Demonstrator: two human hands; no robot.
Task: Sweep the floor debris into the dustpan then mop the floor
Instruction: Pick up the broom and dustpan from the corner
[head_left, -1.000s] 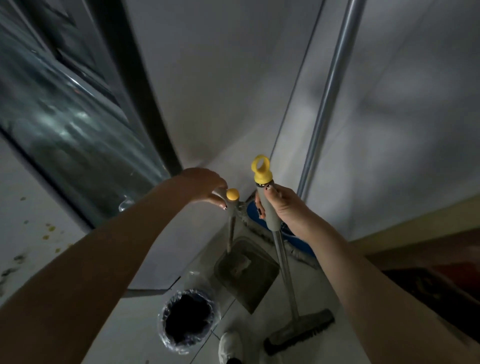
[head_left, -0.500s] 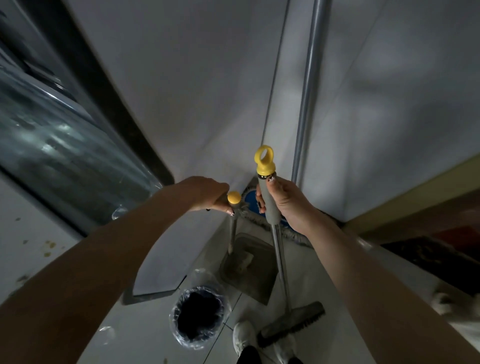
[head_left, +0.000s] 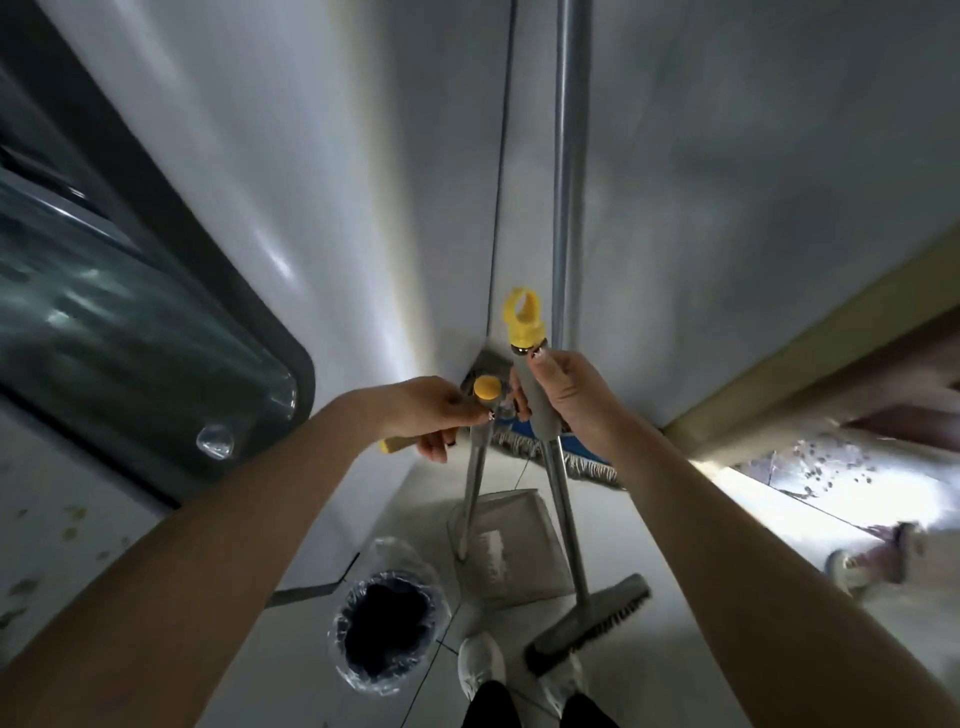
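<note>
The right hand (head_left: 566, 400) grips the tall grey broom with the yellow ring top (head_left: 553, 467), standing almost straight up. The left hand (head_left: 434, 410) holds the yellow-knobbed pole of the grey dustpan (head_left: 506, 551), which sits on the floor just left of the broom's bristles

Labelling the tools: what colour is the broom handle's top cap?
Yellow, with a hanging loop; the broom cap shows clearly in the head view.

Both forearms are bare from the frame edge to the wrist, with no sleeve, watch or bracelet showing on the left hand (head_left: 431, 410) or the right hand (head_left: 571, 395). The fingernails look pale or painted (too small to tell a pattern). Below are white shoes (head_left: 480, 667) and dark trouser legs (head_left: 491, 706).
</note>
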